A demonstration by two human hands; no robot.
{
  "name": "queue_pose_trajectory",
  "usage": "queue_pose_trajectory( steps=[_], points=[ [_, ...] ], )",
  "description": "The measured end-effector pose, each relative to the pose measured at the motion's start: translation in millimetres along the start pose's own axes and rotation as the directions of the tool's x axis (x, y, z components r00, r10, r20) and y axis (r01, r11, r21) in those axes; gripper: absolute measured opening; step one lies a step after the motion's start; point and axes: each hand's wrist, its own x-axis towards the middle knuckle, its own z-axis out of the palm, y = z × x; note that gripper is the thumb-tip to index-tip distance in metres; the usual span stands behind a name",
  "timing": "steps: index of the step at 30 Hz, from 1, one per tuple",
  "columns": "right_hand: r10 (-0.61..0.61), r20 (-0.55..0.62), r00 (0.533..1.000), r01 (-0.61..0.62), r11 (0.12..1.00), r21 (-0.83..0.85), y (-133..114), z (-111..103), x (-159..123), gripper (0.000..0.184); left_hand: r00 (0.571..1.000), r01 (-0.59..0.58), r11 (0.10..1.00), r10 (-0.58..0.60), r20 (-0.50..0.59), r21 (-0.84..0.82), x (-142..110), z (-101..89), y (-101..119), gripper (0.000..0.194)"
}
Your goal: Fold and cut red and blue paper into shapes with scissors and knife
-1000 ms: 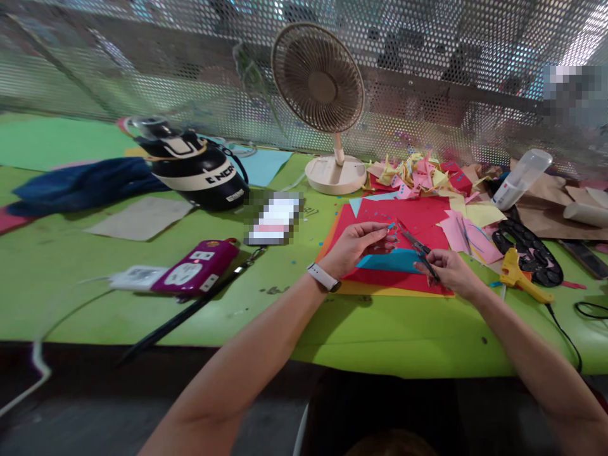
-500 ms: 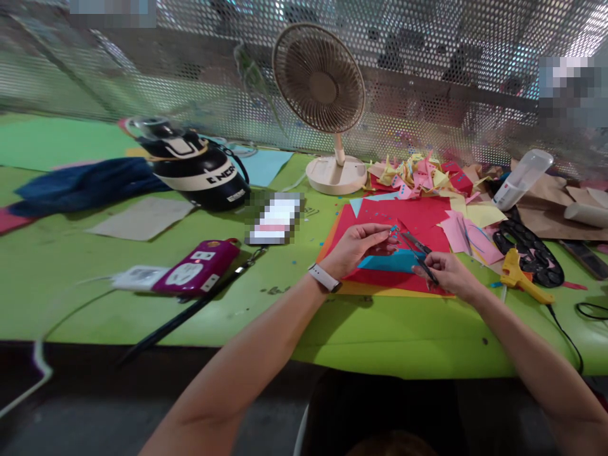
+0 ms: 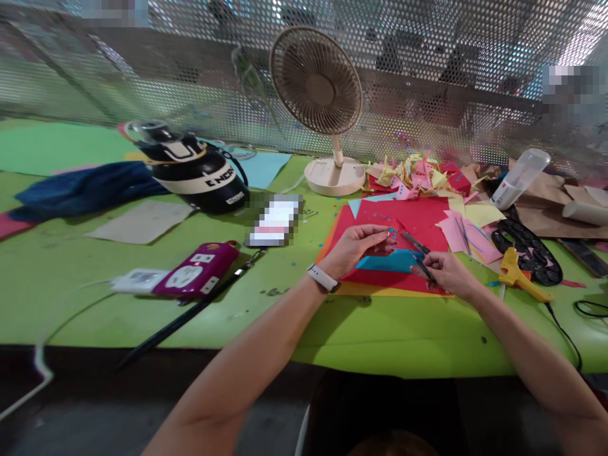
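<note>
Over a stack of coloured paper, my left hand (image 3: 363,244) pinches a tiny piece of blue paper (image 3: 392,232) between thumb and fingertips. My right hand (image 3: 443,268) grips dark-handled scissors (image 3: 422,265), their blades apart and pointing toward the left fingertips. Below both hands lie a red sheet (image 3: 408,215) and a blue strip of paper (image 3: 387,261), with an orange sheet's edge (image 3: 399,291) showing underneath. Small blue snippets are scattered on the red sheet and the green table around it. The pinched piece is too small to make out its shape.
A fan (image 3: 335,177) stands behind the paper, beside a heap of pink and yellow scraps (image 3: 418,176). To the right are a yellow glue gun (image 3: 515,272), a black tray (image 3: 527,250) and a clear bottle (image 3: 522,179). Leftward sit a phone (image 3: 275,220), purple power strip (image 3: 197,269) and black jug (image 3: 199,177).
The blue bit at my left fingertips looks smaller than one second ago. The scissor blades have opened wider, and more blue snippets show nearby. Both hands stay nearly in place.
</note>
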Motion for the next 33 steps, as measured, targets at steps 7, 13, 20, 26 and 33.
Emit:
queue_pose_trajectory(
  steps=[7, 13, 20, 26, 33],
  points=[
    [-0.044, -0.102, 0.994, 0.048, 0.998, 0.038, -10.7, -9.6, -3.4, 0.047, 0.997, -0.034, 0.998, 0.030, -0.069, -0.049, 4.8, -5.0, 4.2, 0.030],
    [-0.182, -0.241, 0.953, 0.227, 0.959, 0.171, -14.9, -43.4, -2.7, 0.048, 0.958, -0.127, 0.989, 0.102, -0.269, -0.076, 12.3, -13.3, 12.0, 0.015],
    [-0.237, -0.324, 0.916, 0.244, 0.970, -0.020, -4.1, -80.1, 8.9, 0.055, 0.913, -0.178, 0.965, 0.088, -0.398, -0.194, 19.4, -25.4, 22.3, 0.005],
    [-0.269, -0.475, 0.837, -0.005, 0.866, -0.500, 13.6, -101.5, 12.7, 0.049, 0.901, -0.159, 0.959, 0.043, -0.432, -0.236, 24.8, -33.9, 25.6, 0.006],
    [-0.161, -0.443, 0.882, -0.283, 0.571, -0.771, 21.9, -110.4, 15.9, 0.034, 0.885, -0.084, 0.995, 0.052, -0.462, -0.049, 41.1, -47.1, 34.1, 0.003]
  ],
)
